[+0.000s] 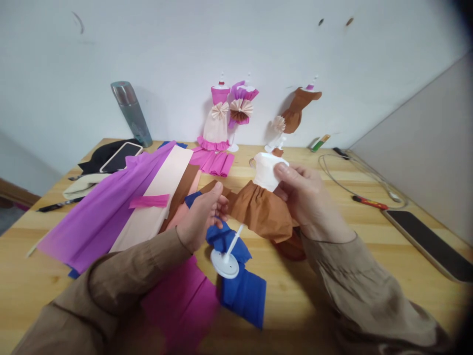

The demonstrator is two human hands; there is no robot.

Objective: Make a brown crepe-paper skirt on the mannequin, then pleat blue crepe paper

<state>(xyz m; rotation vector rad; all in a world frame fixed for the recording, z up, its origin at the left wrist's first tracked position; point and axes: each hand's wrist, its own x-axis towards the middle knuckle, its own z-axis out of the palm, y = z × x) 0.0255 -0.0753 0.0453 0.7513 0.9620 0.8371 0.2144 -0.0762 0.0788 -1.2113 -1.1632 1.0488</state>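
Observation:
My right hand (305, 195) grips a small white dress-form mannequin (264, 167) by its upper body, thumb on the front. A gathered brown paper skirt (264, 212) hangs round its waist. The mannequin tilts, and its white stand base (224, 264) shows below, over a strip of blue crepe paper (244, 296). To the left of the skirt is my left hand (207, 214), fingers loosely curled and apart, holding nothing that I can see. Brown paper lies just behind its fingers. Magenta paper (185, 305) spreads beneath my left forearm.
Purple crepe paper (111, 212) and cream paper (162, 182) lie at left, near a phone (121, 157) and a leaning bottle (131, 113). Dressed mannequins (216, 118) stand along the wall. A glue stick (320, 143), cable (332, 180), red-handled tool (369, 202) and second phone (428, 241) are at right.

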